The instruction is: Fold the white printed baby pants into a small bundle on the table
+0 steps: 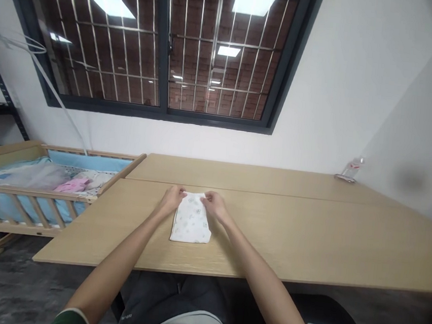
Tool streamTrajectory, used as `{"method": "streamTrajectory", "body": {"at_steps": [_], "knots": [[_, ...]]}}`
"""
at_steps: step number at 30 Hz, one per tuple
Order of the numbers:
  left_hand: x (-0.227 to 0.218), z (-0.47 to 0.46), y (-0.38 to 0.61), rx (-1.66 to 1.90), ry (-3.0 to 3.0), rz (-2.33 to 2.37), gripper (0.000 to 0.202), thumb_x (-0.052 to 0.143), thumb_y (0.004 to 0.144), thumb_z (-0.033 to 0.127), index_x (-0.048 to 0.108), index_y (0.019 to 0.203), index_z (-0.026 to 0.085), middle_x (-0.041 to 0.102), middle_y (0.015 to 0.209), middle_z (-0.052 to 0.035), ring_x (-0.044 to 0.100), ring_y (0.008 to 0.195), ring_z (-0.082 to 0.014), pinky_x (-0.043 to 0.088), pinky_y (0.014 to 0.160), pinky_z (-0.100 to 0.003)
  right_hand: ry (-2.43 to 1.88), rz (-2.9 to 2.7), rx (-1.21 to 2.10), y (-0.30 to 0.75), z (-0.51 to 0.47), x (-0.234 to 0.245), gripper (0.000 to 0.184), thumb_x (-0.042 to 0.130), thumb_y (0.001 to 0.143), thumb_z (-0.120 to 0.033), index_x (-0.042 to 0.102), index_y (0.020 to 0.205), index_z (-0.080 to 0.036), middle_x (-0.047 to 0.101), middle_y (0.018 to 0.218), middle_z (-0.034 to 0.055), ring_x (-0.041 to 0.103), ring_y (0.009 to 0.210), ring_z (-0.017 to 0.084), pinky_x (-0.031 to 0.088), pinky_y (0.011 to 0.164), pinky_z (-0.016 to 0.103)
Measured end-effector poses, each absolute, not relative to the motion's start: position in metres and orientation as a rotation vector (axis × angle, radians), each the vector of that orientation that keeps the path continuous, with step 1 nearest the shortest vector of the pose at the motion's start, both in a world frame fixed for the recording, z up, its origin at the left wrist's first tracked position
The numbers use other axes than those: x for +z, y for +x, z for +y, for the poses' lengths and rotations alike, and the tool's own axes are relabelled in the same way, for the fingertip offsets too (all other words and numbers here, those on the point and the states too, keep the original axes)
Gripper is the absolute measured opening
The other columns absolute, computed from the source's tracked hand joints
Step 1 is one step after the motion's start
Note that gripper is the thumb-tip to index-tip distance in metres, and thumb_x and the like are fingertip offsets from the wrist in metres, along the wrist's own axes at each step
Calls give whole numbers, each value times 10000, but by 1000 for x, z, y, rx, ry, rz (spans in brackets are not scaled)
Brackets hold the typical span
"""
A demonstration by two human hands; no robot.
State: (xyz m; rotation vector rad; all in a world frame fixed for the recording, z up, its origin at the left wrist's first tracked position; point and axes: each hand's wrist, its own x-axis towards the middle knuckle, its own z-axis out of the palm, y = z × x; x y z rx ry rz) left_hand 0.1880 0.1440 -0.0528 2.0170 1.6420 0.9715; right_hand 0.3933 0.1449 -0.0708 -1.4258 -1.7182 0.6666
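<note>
A small white cloth with a faint print (pixel 190 225) lies folded into a narrow rectangle on the light wooden table (pixel 308 237). My left hand (pixel 172 198) pinches its far left corner. My right hand (pixel 214 204) pinches its far right corner. Both hands rest on the far edge of the cloth, fingers curled on the fabric, with both forearms stretched out over the table's near edge.
A wooden baby crib (pixel 45 191) with blue lining, pink and white cloths inside stands against the table's left side. A small clear stand (pixel 348 172) sits at the table's far right by the wall. A barred window is above.
</note>
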Motion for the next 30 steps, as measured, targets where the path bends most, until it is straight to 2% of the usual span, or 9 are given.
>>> {"method": "streamTrajectory", "body": {"at_steps": [4, 7, 9, 12, 16, 19, 22, 27, 30], "knots": [[-76, 160, 196, 830, 2011, 1750, 284, 630, 959, 401, 666, 1086, 150, 701, 1097, -65, 676, 994, -202, 555, 913, -435, -1567, -1727, 629, 390, 163, -89, 152, 625, 853, -208, 701, 964, -139, 749, 949, 102, 695, 857, 216, 549, 769, 317], [-79, 160, 199, 795, 2036, 1807, 300, 609, 970, 405, 656, 1115, 147, 692, 1124, -81, 668, 1018, -212, 544, 925, -435, -1639, -1756, 612, 391, 168, -98, 179, 634, 847, -199, 700, 992, -119, 741, 992, 136, 696, 892, 241, 544, 817, 346], [-76, 151, 202, 823, 2084, 1830, 292, 559, 990, 347, 645, 1157, 123, 681, 1177, -134, 641, 1107, -238, 499, 976, -418, -1654, -1775, 586, 392, 165, -98, 276, 610, 878, -231, 676, 1107, -91, 720, 1087, 179, 689, 969, 269, 534, 880, 381], [-77, 112, 209, 879, 2192, 1818, 352, 474, 1001, 298, 593, 1269, 104, 619, 1306, -198, 551, 1262, -279, 419, 1054, -402, -1579, -1823, 514, 395, 152, -88, 468, 529, 955, -312, 536, 1364, -84, 609, 1339, 215, 612, 1195, 276, 468, 1035, 399], [-106, 28, 232, 926, 2432, 1756, 492, 471, 982, 424, 540, 1368, 125, 535, 1435, -210, 486, 1327, -356, 395, 1078, -502, -1148, -2176, 408, 390, 117, -61, 566, 439, 1021, -437, 390, 1523, -181, 443, 1553, 151, 417, 1432, 258, 307, 1200, 415], [-137, -22, 249, 940, 2534, 1846, 584, 499, 954, 487, 527, 1413, 127, 514, 1463, -226, 432, 1367, -426, 384, 1071, -572, -873, -2493, 464, 377, 84, -43, 582, 387, 1042, -497, 354, 1563, -240, 336, 1636, 93, 284, 1516, 261, 225, 1240, 448], [-156, -41, 257, 978, 2525, 1902, 602, 492, 948, 525, 554, 1415, 150, 525, 1459, -230, 396, 1382, -465, 349, 1072, -635, -703, -2687, 591, 361, 55, -36, 573, 373, 1054, -486, 301, 1589, -293, 225, 1677, 31, 209, 1546, 244, 190, 1255, 434], [-156, -41, 255, 1004, 2514, 1941, 572, 473, 947, 576, 665, 1305, 173, 653, 1301, -214, 488, 1279, -467, 353, 1033, -669, -526, -2828, 745, 346, 42, -56, 533, 366, 1067, -457, 306, 1580, -327, 243, 1668, -9, 174, 1553, 190, 146, 1272, 382], [-153, -42, 254, 940, 2499, 1983, 615, 456, 948, 605, 675, 1297, 148, 640, 1313, -237, 477, 1295, -475, 307, 1073, -692, -674, -2860, 803, 349, 56, -76, 544, 317, 1066, -515, 328, 1572, -319, 237, 1670, 10, 159, 1556, 198, 117, 1275, 408]]}}
